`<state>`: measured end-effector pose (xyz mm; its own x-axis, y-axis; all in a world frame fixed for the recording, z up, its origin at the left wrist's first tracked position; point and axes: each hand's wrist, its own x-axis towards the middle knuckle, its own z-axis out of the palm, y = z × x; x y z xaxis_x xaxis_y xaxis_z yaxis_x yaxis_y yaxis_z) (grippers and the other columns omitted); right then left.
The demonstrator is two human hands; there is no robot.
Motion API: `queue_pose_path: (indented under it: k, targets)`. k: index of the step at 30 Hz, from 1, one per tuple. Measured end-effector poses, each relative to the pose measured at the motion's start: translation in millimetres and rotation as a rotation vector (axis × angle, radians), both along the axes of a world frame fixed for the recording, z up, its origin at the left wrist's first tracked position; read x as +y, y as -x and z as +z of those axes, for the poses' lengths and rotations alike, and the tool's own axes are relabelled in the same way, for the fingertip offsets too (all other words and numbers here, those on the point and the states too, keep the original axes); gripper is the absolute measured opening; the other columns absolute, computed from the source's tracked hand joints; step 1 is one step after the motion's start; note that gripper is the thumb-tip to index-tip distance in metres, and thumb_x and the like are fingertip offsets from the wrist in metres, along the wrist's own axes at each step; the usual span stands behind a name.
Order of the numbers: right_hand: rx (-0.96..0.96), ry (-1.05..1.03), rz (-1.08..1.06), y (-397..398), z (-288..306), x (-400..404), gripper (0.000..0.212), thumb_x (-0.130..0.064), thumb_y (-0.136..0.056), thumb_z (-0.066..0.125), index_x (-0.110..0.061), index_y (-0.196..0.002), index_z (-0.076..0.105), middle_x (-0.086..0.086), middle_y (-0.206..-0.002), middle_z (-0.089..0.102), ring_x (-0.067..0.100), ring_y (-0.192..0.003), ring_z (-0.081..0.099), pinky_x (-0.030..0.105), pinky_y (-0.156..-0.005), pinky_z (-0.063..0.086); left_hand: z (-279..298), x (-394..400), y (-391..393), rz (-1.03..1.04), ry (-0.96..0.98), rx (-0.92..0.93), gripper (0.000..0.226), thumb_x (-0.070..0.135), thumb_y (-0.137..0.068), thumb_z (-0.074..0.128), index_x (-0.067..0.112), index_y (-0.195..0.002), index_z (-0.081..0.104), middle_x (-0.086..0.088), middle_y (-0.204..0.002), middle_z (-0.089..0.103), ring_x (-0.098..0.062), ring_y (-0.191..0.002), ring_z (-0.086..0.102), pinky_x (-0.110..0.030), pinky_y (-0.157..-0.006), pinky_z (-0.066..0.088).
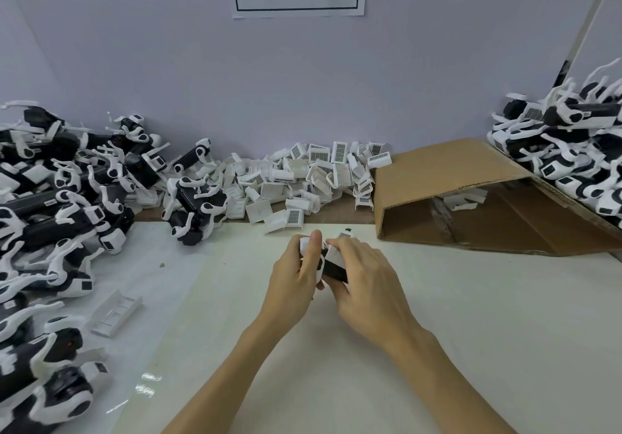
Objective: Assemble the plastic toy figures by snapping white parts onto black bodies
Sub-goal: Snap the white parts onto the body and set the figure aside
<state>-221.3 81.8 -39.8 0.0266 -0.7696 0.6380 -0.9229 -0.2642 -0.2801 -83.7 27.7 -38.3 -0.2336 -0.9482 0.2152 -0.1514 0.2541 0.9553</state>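
Between both hands, just above the counter (437,316), sits a toy (331,265) with a black body and white parts. Left hand (296,275) curls around its left side, thumb pressed over a white part on top; right hand (363,272) grips its right side from above. Beyond the hands lies a heap of white parts (303,174). Left of them is a pile of figures (60,204); right, a cardboard box (471,198) on its side.

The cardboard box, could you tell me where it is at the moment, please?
In the head view the cardboard box lies on its side at the right rear of the table, its opening facing forward, between the heap of loose white parts and the right-hand pile of figures.
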Motion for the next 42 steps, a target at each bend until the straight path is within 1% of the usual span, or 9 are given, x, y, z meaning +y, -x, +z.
queue_pose_path:
  k: [13,18,21,27,31,33,36,39,42]
  targets:
    - [0.052,0.029,-0.029,-1.3,-0.1,-0.5,0.049,-0.023,-0.084,0.081,-0.021,-0.13,0.064,-0.006,-0.103,0.072,0.022,-0.084,0.067,0.034,-0.071,0.055,0.7,-5.9,-3.4,-0.046,0.001,-0.015,0.066,0.074,-0.099,0.041,0.012,-0.093,0.061,-0.005,-0.068,0.069,-0.018,-0.058,0.066,-0.034,-0.05,0.048]
    - [-0.082,-0.147,0.009,0.5,-1.8,-2.1,0.077,-0.043,-0.096,0.07,-0.025,-0.161,0.032,-0.003,-0.133,0.055,0.016,-0.122,0.055,0.032,-0.097,0.051,3.7,-7.7,-8.7,-0.043,0.027,0.026,0.065,0.07,-0.099,0.045,0.008,-0.095,0.064,-0.007,-0.072,0.069,-0.018,-0.059,0.063,-0.037,-0.052,0.052]
    - [-0.135,-0.171,-0.01,9.4,0.8,-3.2,0.068,-0.047,-0.097,0.069,-0.024,-0.155,0.044,-0.005,-0.14,0.057,0.018,-0.126,0.056,0.032,-0.099,0.051,6.9,-11.2,-12.9,-0.011,0.06,0.077,0.06,0.068,-0.099,0.046,0.011,-0.099,0.066,-0.013,-0.081,0.071,-0.025,-0.068,0.068,-0.036,-0.057,0.055]
    - [-0.025,0.059,-0.107,16.9,2.2,-3.3,0.067,-0.009,-0.076,0.091,-0.02,-0.137,0.065,-0.003,-0.118,0.066,0.026,-0.109,0.058,0.041,-0.088,0.058,5.5,-9.0,-13.5,0.161,0.251,-0.174,0.058,0.08,-0.087,0.051,0.033,-0.119,0.063,0.016,-0.107,0.068,-0.006,-0.102,0.06,-0.022,-0.086,0.048]
    - [0.025,0.147,-0.013,18.6,2.9,-5.2,0.074,-0.002,-0.071,0.09,-0.019,-0.138,0.064,-0.002,-0.124,0.065,0.025,-0.115,0.056,0.042,-0.096,0.055,12.4,-8.9,-18.3,-0.135,-0.127,0.117,0.055,0.07,-0.087,0.073,0.022,-0.115,0.071,0.007,-0.088,0.076,-0.011,-0.085,0.07,-0.023,-0.074,0.051]
    - [-0.043,0.017,0.099,18.2,2.6,-3.5,0.07,-0.022,-0.082,0.086,-0.026,-0.145,0.055,-0.009,-0.13,0.059,0.017,-0.121,0.051,0.033,-0.102,0.05,13.4,-11.6,-22.3,-0.157,-0.154,0.168,0.039,0.052,-0.09,0.081,0.023,-0.115,0.073,0.008,-0.089,0.076,-0.006,-0.082,0.065,-0.015,-0.069,0.049]
    - [-0.256,-0.226,0.227,23.1,4.1,-2.2,0.06,-0.058,-0.096,0.059,-0.037,-0.15,0.044,-0.022,-0.131,0.054,0.004,-0.126,0.047,0.018,-0.101,0.042,12.3,-16.7,-33.9,-0.183,0.011,-0.009,0.024,0.035,-0.097,0.079,0.043,-0.117,0.069,0.016,-0.105,0.075,0.001,-0.099,0.067,-0.011,-0.08,0.049]
    - [-0.192,-0.219,0.203,33.1,1.2,-5.4,0.041,-0.037,-0.101,0.062,-0.028,-0.141,0.058,-0.024,-0.117,0.06,0.001,-0.114,0.048,0.027,-0.098,0.042,7.9,-19.6,-41.5,-0.198,0.369,-0.317,0.037,0.041,-0.099,0.076,0.045,-0.132,0.059,0.026,-0.13,0.065,-0.001,-0.134,0.05,-0.027,-0.119,0.03]
    - [-0.17,-0.253,0.178,33.4,0.1,-6.9,0.032,-0.025,-0.099,0.069,-0.024,-0.131,0.066,-0.027,-0.105,0.056,0.003,-0.104,0.046,0.03,-0.094,0.04,3.8,-20.8,-39.7,-0.186,0.586,-0.418,0.039,0.051,-0.096,0.073,0.033,-0.129,0.061,0.022,-0.125,0.066,-0.001,-0.133,0.053,-0.034,-0.128,0.015]
